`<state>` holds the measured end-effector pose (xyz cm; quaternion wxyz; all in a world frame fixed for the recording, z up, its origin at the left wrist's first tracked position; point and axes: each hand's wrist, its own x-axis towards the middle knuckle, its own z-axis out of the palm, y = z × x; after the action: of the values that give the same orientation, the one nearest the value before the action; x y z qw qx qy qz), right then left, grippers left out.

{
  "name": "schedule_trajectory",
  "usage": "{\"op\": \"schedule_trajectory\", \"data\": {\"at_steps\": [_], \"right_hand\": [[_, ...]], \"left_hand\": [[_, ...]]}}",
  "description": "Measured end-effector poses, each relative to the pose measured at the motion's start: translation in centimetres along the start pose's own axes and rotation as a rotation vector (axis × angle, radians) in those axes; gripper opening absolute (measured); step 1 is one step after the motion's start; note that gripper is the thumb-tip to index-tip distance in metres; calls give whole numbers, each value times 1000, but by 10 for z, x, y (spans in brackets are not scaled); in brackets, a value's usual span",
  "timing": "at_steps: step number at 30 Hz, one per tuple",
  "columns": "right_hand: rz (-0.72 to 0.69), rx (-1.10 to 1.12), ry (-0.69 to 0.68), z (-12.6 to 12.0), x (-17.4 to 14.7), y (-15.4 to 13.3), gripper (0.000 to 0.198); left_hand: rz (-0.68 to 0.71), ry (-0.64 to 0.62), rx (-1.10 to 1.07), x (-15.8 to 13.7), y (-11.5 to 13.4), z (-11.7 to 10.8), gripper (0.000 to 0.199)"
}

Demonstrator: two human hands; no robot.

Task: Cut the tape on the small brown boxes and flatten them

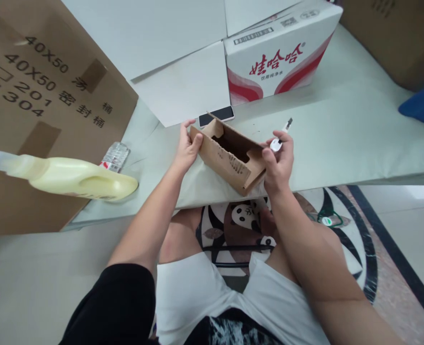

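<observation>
A small brown cardboard box (223, 165) is tilted between my two hands at the near edge of the table, its top open and one edge torn. My left hand (188, 146) grips its left end, thumb on the near side. My right hand (281, 160) holds the right end. Tucked in the fingers of that hand is also a small white utility knife (276, 144), its dark tip pointing up and away. Just behind the box, a phone (217, 116) lies on the table. The inside of the box is in shadow.
A pale green cloth covers the table (345, 129). At left stand a bottle of yellow liquid (86, 177), a clear plastic bottle (114, 157) and a large brown carton (50, 105). White cartons (282, 67) stand at the back. Something blue (422, 106) sits at the right edge.
</observation>
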<state>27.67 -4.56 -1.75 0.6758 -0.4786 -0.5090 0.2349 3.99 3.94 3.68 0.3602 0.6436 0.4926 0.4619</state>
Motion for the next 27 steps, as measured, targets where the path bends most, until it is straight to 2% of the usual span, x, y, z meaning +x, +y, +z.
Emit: {"op": "schedule_trajectory", "data": {"at_steps": [2,4,7,9,12,14,17,19,21,24,27], "right_hand": [[-21,-11,-9,2,-2,-9,39],[19,-50,-6,3,-2,-16,30],[84,-95,-96,2,0,-22,19],[78,-54,-113,-2,3,-20,19],[102,28,65,-8,5,-8,22],[185,10,148,-9,4,3,26],[316,-29,46,1,-4,15,33],[366,-13,-78,15,-10,20,43],[380,6,-179,31,-14,24,51],[333,-4,-270,47,-15,28,58],[285,-68,-295,49,-12,23,65]], "left_hand": [[124,43,136,3,-1,5,87],[261,37,264,5,2,9,77],[382,-127,414,8,7,9,55],[381,-201,440,10,5,4,51],[284,-102,315,11,-7,-14,48],[139,20,189,10,-18,-29,49],[-227,205,38,6,-33,-47,51],[-370,265,-7,2,-40,-51,55],[-398,243,-44,-3,-44,-49,58],[-403,99,-136,-11,-46,-36,65],[-305,-25,-141,-19,-46,-15,78]]}}
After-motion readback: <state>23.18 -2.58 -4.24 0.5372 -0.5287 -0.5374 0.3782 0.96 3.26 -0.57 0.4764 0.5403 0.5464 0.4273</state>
